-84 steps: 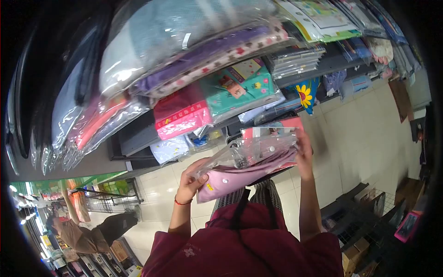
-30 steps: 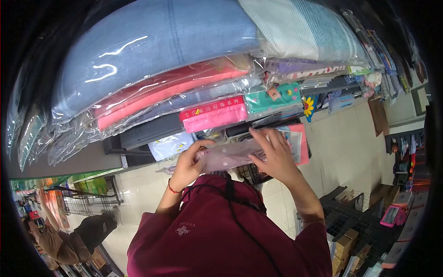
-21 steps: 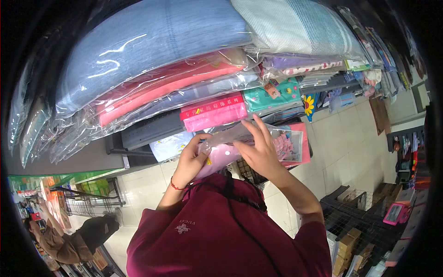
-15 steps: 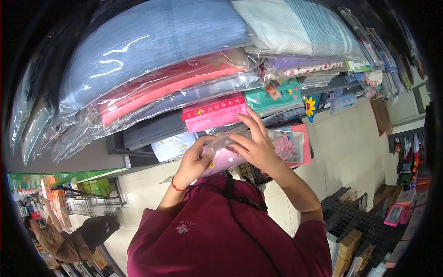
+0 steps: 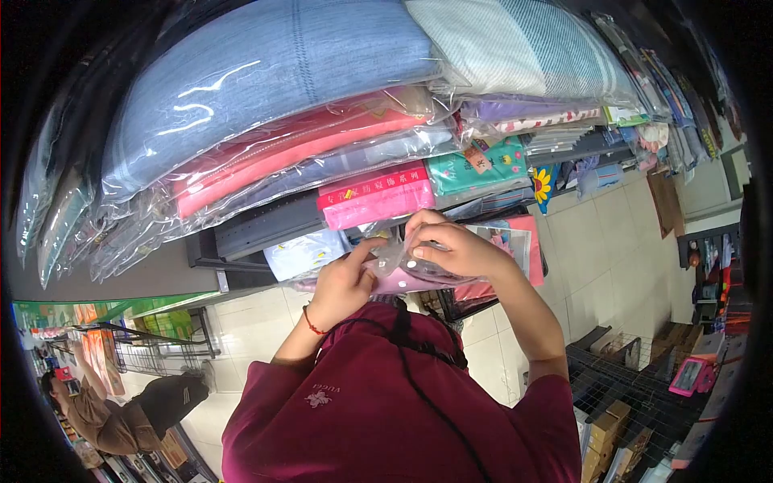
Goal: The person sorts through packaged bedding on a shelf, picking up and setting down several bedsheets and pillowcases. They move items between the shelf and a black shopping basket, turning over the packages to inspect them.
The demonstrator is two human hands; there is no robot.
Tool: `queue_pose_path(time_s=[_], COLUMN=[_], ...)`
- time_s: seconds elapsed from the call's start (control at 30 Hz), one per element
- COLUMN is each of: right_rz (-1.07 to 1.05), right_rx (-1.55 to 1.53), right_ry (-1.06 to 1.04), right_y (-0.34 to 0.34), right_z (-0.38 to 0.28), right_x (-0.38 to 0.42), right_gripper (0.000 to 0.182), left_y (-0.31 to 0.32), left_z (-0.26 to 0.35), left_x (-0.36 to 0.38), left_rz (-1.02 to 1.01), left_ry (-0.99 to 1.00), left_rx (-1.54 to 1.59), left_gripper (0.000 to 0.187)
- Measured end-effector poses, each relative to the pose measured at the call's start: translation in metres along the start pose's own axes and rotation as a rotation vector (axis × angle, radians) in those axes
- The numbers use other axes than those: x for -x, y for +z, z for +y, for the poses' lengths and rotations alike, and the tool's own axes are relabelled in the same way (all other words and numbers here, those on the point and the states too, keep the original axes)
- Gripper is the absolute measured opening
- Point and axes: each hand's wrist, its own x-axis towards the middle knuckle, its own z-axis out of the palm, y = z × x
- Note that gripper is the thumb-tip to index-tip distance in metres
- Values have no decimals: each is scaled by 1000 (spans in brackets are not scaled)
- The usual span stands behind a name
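A clear plastic bag (image 5: 392, 259) with a pink, white-dotted item (image 5: 394, 282) inside is between my hands, close to my chest. My left hand (image 5: 342, 283) grips the bag's left side, thumb and fingers closed on it. The fingers of my right hand (image 5: 451, 245) pinch the crumpled plastic at the bag's upper right. Just beyond them, a pink package (image 5: 378, 200) with a red printed band lies on the shelf, beside a teal patterned package (image 5: 477, 167). A pale packet with small prints (image 5: 304, 256) sits left of my left hand.
Large bagged blue bedding (image 5: 274, 72) and red bagged bedding (image 5: 298, 157) are stacked at the back. A pink-edged box (image 5: 527, 245) is right of my right hand. Wire racks (image 5: 620, 386) stand at lower right. Another person (image 5: 121, 414) is at lower left.
My right hand has drawn back from the pink package, its raised fingers now closing on the plastic. The bag is bunched between my hands, and my left hand has shifted slightly.
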Motion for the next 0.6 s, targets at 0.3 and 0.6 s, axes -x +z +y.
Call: queue_pose_path(time_s=[0.3, 0.6], right_rz=[295, 480], right_rx=[744, 679], right_ry=[-181, -366], right_y=[14, 19], right_z=[-14, 1], right_x=[7, -3], right_gripper=[39, 21], left_y=[-9, -8], left_z=[2, -5], left_x=[-5, -6], left_rz=[51, -28], left_ry=[-95, -89], left_rx=[128, 227], left_gripper=[36, 38])
